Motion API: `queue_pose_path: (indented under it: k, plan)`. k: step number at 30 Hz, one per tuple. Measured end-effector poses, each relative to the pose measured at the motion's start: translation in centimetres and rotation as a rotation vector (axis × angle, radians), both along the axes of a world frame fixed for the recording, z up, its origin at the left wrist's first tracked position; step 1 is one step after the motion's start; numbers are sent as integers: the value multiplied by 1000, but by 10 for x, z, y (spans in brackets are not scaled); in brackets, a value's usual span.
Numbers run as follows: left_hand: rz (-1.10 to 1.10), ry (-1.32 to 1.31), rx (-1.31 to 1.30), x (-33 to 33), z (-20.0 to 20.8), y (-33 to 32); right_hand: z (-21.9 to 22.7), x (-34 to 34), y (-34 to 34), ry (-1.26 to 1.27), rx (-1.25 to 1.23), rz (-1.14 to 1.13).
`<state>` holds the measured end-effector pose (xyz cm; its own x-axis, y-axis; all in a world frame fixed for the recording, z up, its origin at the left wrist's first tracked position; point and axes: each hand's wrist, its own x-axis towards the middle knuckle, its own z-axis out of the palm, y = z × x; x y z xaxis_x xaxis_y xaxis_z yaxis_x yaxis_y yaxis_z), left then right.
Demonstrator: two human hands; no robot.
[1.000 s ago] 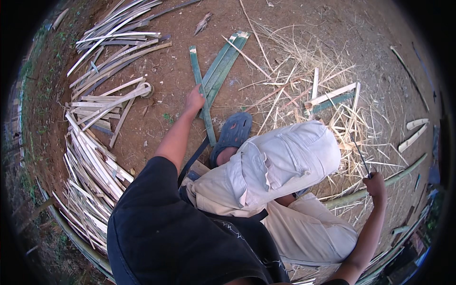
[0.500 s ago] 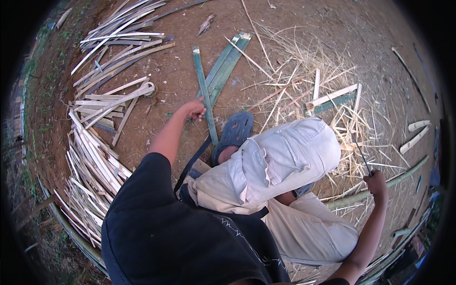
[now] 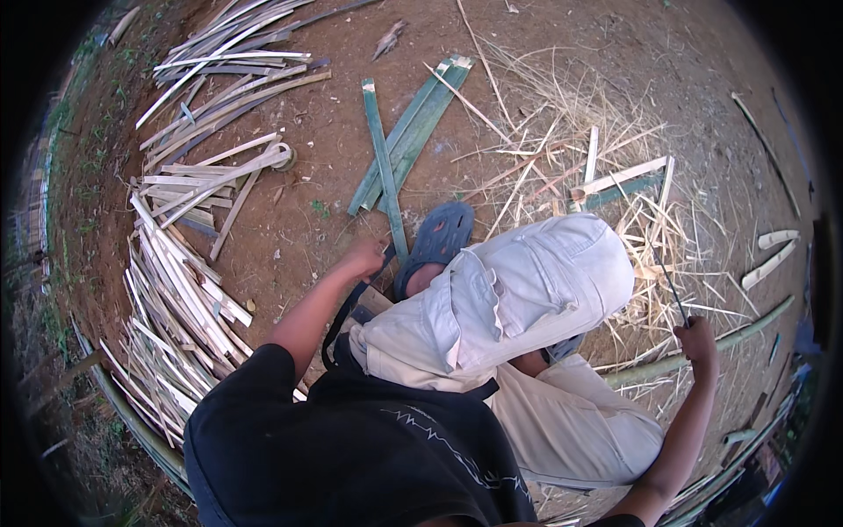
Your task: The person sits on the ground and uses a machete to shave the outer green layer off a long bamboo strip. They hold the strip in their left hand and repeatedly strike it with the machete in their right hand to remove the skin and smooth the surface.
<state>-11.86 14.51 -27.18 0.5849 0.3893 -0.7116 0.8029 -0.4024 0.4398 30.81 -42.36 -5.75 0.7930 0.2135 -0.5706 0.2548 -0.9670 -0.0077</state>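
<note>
My right hand is closed around the handle of a knife with a long, thin dark blade, held out to the right of my knee. My left hand is beside my left shoe, close to the dark strap and the lower end of a narrow green bamboo strip. Its fingers are curled; what they hold, if anything, is hidden. That strip lies across wider green bamboo strips on the ground. A pale folded cloth pad covers my raised knee.
Piles of split bamboo strips curve along the left side. Thin shavings and split pieces litter the ground right of my knee. A green bamboo pole passes beneath my right hand. A blue-grey clog is on my foot.
My left hand has drawn back toward me from the middle of the narrow green strip to near its lower end. The strip lies as before. My right hand keeps the knife in place.
</note>
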Motion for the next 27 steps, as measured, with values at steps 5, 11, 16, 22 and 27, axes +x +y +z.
queue_pose_path:
  k: [5, 11, 16, 22, 27]
  plan:
    - [-126, -52, 871, 41, 60, 24, -1, -4, -7, 15, -5, -46]
    - [274, 85, 453, 91, 2, 12, 13, -12, 14, 33, -1, -85]
    - [421, 71, 417, 101, -28, -19, 16, -19, 6, 10, -3, -132]
    - [399, -334, 658, 79, -70, -4, 14, -21, -2, 14, -16, -57]
    - [696, -542, 386, 92, -53, 21, 17, -28, 7, 37, -68, -142]
